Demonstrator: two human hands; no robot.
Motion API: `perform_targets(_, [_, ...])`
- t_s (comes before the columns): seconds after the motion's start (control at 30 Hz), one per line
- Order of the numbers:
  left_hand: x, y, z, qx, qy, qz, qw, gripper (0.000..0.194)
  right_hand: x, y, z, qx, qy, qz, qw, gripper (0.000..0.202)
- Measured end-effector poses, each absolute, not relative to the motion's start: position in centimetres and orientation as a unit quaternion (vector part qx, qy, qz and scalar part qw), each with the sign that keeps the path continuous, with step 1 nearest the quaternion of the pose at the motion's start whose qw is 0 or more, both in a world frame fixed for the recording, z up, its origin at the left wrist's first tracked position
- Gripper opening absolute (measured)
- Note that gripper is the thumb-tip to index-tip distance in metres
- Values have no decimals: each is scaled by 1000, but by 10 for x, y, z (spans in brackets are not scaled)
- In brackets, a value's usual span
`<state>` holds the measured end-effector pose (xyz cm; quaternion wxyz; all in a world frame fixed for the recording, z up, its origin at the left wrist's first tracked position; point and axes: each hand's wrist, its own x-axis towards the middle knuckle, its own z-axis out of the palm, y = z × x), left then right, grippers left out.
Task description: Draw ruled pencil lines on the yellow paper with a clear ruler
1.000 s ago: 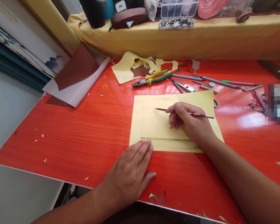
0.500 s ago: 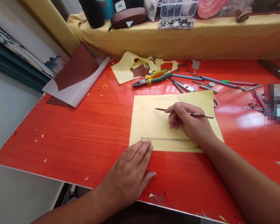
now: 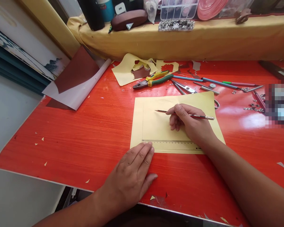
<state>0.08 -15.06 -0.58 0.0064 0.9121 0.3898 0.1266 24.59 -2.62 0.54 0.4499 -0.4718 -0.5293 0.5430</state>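
A yellow sheet of paper point(image 3: 156, 126) lies on the red table, with thin pencil lines near its left and lower edges. Along its lower part rests a clear ruler point(image 3: 170, 142). My left hand point(image 3: 137, 171) lies flat, its fingertips on the ruler's left end and the thumb spread on the table. Over the paper, my right hand point(image 3: 191, 123) pinches a dark pencil point(image 3: 201, 117), whose tip points left above the sheet and the ruler. The ruler's right end is partly hidden by my right wrist.
Behind the paper are pliers point(image 3: 152, 79), scissors point(image 3: 186, 88), pens point(image 3: 220, 82) and yellow offcuts point(image 3: 123, 69). A brown sheet point(image 3: 78, 71) lies at the left back. Small metal rings point(image 3: 253, 109) are scattered at the right. A cloth-covered ledge point(image 3: 203, 41) bounds the back.
The view has shifted slightly. Both hands, the pencil, the ruler and the paper keep nearly the same places relative to each other.
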Motion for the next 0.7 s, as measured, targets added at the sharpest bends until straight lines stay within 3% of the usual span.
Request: perform_targets(0.7, [1,-151,-7,911,392,129,7,55,245,-27,7,-474,-534,536,450,48])
